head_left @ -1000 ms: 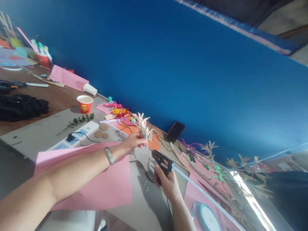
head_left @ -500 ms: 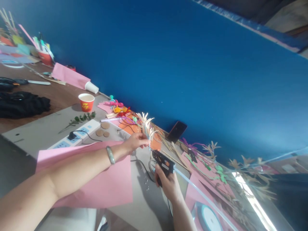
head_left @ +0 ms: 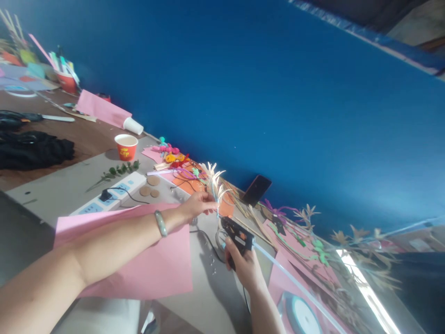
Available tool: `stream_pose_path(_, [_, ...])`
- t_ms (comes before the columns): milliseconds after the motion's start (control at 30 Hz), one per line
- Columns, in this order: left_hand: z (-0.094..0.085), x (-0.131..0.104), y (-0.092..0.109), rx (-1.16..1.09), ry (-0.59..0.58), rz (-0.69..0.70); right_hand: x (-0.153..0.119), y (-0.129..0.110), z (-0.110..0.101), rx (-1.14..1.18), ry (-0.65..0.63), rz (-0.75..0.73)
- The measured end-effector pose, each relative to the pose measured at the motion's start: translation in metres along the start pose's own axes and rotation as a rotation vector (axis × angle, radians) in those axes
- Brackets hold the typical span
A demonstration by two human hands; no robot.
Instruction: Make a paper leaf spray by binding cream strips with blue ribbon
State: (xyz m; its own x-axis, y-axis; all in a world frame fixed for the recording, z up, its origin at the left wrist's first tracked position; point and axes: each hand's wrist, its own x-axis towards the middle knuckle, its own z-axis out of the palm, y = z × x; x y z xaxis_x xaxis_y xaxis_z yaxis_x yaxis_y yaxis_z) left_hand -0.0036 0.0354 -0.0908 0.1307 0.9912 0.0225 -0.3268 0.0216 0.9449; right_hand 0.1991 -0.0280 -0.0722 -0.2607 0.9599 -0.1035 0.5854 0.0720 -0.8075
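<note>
Pinched in my left hand is the stem of a cream paper flower, its pale petals pointing up. A greenish bangle circles my left wrist. My right hand is wrapped round a black glue gun, and a long clear glue stick sticks out of its back. The nozzle is close under the flower's stem; whether they touch I cannot tell. Pink paper lies beneath my left forearm.
A white power strip, wooden discs, a red paper cup and a green sprig lie to the left. A phone leans on the blue wall. Craft pieces line the wall; a ribbon roll is at the lower right.
The view has shifted slightly. My hands, the flower and the glue gun hold nearly the same positions relative to one another.
</note>
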Motion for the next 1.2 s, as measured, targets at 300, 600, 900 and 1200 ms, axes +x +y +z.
stream_pose_path(300, [0.000, -0.001, 0.001, -0.005, -0.015, 0.004, 0.000, -0.002, -0.001, -0.008, 0.006, -0.006])
stream_pose_path(600, [0.001, -0.004, 0.008, -0.041, 0.019, -0.008, 0.000, -0.001, -0.004, 0.062, 0.007, -0.014])
stream_pose_path(900, [0.001, -0.003, 0.006, -0.056, -0.004, -0.008, -0.002, -0.002, -0.004, 0.041, -0.016, -0.045])
stream_pose_path(1200, [0.001, -0.002, 0.005, -0.063, -0.010, -0.013, 0.000, 0.004, -0.003, 0.109, -0.021, -0.049])
